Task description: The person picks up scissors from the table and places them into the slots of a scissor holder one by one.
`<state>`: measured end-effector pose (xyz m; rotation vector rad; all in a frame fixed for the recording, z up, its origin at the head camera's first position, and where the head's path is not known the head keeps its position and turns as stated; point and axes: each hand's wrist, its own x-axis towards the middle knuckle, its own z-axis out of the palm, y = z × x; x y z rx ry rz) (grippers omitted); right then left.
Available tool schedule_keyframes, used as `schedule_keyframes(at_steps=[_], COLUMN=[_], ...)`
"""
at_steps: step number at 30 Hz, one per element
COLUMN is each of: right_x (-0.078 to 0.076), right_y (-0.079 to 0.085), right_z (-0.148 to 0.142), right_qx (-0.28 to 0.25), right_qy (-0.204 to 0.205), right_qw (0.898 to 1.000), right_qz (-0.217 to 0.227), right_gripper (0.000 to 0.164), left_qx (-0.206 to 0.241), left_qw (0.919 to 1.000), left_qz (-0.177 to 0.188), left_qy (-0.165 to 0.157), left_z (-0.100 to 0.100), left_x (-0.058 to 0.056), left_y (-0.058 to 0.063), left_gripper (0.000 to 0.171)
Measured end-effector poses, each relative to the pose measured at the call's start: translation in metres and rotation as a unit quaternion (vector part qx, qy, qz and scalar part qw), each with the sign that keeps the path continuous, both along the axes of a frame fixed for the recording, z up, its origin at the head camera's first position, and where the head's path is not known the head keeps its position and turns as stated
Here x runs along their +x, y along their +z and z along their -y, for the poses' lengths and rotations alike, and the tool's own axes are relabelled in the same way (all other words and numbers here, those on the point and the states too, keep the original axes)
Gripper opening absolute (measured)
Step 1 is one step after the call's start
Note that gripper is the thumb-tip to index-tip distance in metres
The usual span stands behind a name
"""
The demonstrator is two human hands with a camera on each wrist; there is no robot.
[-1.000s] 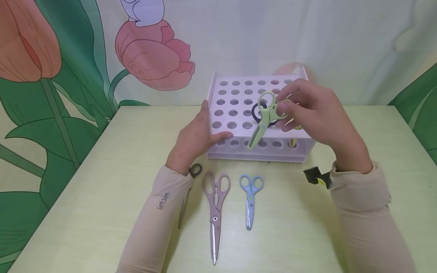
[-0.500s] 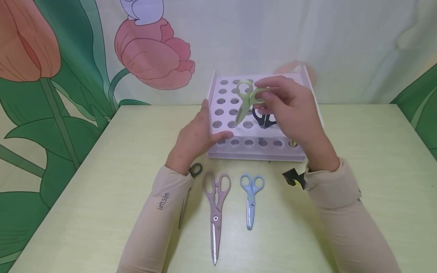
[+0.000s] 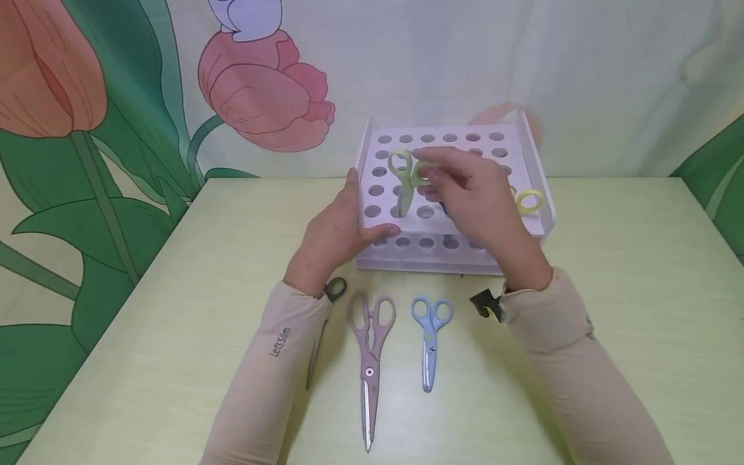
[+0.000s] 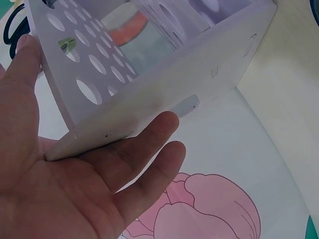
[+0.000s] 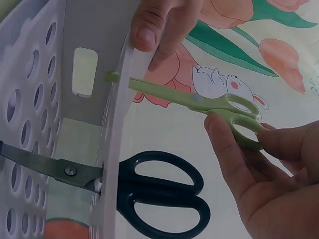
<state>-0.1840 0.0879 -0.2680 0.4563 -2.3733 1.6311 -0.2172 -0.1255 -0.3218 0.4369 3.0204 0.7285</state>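
Note:
My right hand (image 3: 471, 194) pinches the light green scissors (image 5: 199, 102) by one finger loop. Their blades point down, and in the right wrist view the tip (image 5: 110, 76) shows just beneath the rack's top plate. The pale lilac two-tier rack (image 3: 430, 227) has rows of round holes. My left hand (image 3: 331, 232) holds its left side, thumb over the front edge, fingers along the side wall (image 4: 149, 119). Dark-handled scissors (image 5: 134, 189) stand in a front hole, mostly behind my right hand in the head view. A yellow scissors loop (image 3: 542, 201) rises at the right.
On the table before the rack lie mauve kitchen scissors (image 3: 369, 361) and small blue scissors (image 3: 429, 336). Another dark-handled pair (image 3: 316, 349) is partly under my left sleeve. A flower-printed backdrop (image 3: 267, 90) hangs behind the table.
My right hand has carried the green scissors leftward across the rack, then lowered them so the tip meets a front-row hole. The left hand stays on the rack.

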Motion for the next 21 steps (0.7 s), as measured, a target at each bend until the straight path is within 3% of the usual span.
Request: schedule_keyframes(at_steps=[6, 14, 21], right_x=[-0.004, -0.008, -0.012], right_y=[-0.002, -0.01, -0.015], right_z=[0.006, 0.009, 0.011], right_qx=[0.039, 0.083, 0.131], right_qy=[-0.014, -0.013, -0.018], right_qw=[0.999, 0.996, 0.991], right_qz=[0.017, 0.002, 0.038], right_gripper=[0.035, 0.027, 0.031], left_qx=[-0.003, -0.005, -0.001], left_qw=[1.0, 1.0, 1.0], left_qz=[0.004, 0.0, 0.005], left_qy=[0.0, 0.001, 0.002], left_z=[0.001, -0.001, -0.001], left_x=[0.0, -0.001, -0.001], left_y=[0.0, -0.001, 0.0], left_gripper=[0.129, 0.13, 0.13])
